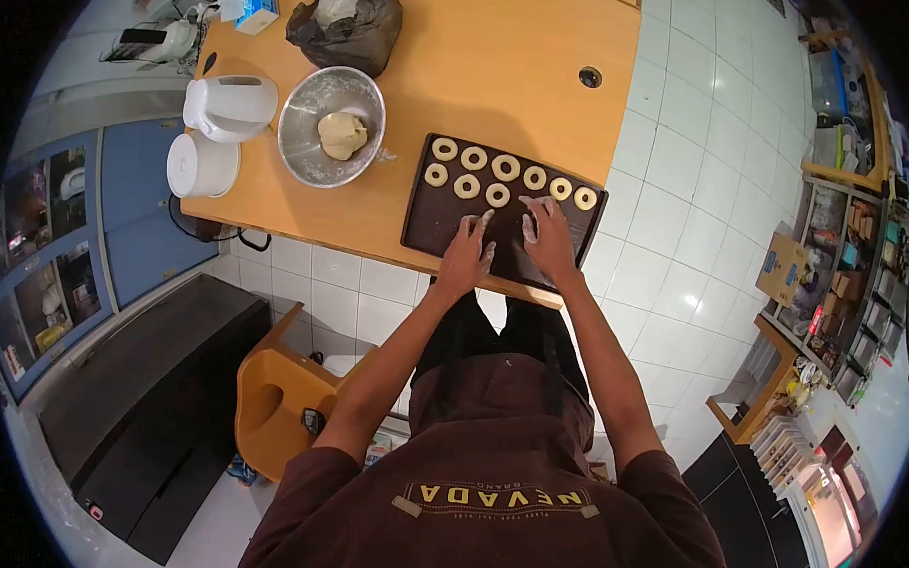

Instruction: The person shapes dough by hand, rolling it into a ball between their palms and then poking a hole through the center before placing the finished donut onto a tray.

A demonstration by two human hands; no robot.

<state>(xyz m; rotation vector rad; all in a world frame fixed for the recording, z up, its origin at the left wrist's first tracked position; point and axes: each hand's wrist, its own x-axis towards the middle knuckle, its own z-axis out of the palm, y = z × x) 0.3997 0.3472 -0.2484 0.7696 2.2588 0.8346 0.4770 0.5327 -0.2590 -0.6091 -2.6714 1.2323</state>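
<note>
A dark baking tray lies at the table's front edge, with several pale dough rings in two rows along its far side. My left hand hovers over the tray's near part, floury fingers apart and holding nothing I can see. Its fingertips come close to a dough ring in the nearer row. To the right, my right hand is also over the tray, thumb and fingers spread and dusted white. Its fingertips are just short of another dough ring. Part of the tray is hidden beneath both hands.
A steel bowl with a dough lump stands left of the tray on the wooden table. Behind it sits a dark plastic bag. A white pitcher and white tub are at the left edge.
</note>
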